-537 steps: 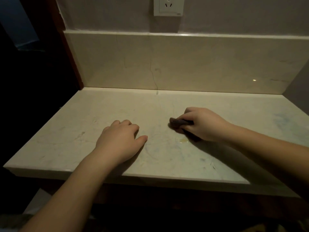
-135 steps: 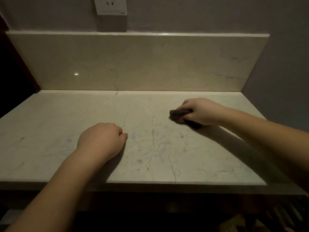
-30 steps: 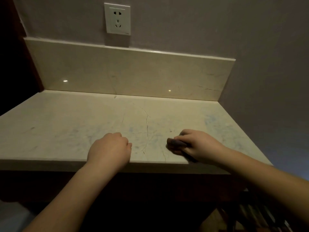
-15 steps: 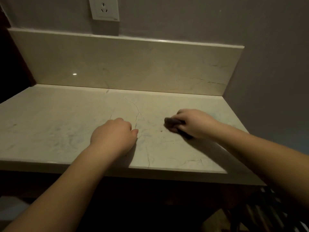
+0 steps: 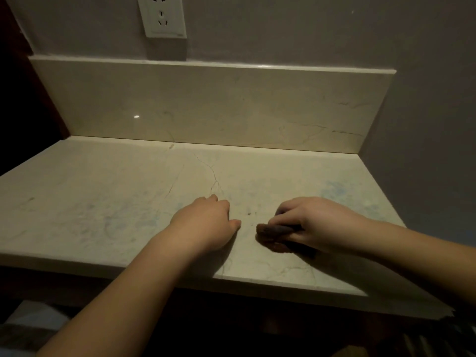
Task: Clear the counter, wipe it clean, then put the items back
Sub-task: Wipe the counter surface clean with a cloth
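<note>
A pale marble counter [image 5: 108, 202] fills the view, with thin cracks and faint blue smears on it. My right hand [image 5: 316, 222] grips a small dark cloth [image 5: 273, 231] and presses it on the counter near the front edge, right of centre. My left hand [image 5: 206, 225] rests on the counter just left of the cloth, knuckles up, fingers curled under and holding nothing. A small dark speck [image 5: 249, 213] lies between the two hands.
A marble backsplash [image 5: 206, 104] runs along the back, with a white wall socket [image 5: 162, 16] above it. A grey wall [image 5: 425, 150] closes the right side. It is dark to the left and below the front edge.
My right hand has drawn the cloth nearer the front edge over the last half second. My left hand stays beside it. The view has shifted.
</note>
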Available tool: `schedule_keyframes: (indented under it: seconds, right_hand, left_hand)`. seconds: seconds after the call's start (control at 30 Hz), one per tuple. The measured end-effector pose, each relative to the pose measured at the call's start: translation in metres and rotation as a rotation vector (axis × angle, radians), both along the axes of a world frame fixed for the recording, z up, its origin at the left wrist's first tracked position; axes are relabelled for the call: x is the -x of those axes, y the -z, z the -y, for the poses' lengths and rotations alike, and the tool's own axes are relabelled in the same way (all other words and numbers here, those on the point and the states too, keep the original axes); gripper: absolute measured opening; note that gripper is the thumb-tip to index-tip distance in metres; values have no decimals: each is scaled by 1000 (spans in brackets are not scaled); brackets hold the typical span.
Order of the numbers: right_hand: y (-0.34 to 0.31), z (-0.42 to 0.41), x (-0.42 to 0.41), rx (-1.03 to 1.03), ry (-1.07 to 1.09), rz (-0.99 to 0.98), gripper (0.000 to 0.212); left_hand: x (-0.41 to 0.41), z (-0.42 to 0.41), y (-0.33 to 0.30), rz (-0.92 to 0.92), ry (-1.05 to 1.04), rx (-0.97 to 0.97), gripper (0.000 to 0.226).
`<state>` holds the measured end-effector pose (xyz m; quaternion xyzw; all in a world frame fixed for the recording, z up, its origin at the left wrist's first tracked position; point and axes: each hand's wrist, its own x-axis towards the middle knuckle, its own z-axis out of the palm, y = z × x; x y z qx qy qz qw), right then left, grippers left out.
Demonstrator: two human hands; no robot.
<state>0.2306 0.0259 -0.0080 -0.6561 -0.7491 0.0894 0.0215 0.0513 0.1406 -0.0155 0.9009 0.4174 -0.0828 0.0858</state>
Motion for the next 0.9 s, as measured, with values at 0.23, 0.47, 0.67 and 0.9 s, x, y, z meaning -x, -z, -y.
schedule_keyframes:
  seconds: [0.23,0.47,0.67,0.9]
  right_hand:
    - [4,-88,-52,-106,238,25,26]
    - [19,-155,-82,-191,349,62,24]
    - [16,-95,-72,-144,132,19,24]
    - [15,-98,-111,-131,328,217,28]
  left_hand:
    - [-7,2,-3,-136,18,-13,47]
    - [-6,5,-5,-119,-3,-33,53]
    - [-10,4,-5,-128,-33,-26,37]
    - [-10,3,-4,-113,-45,-12,43]
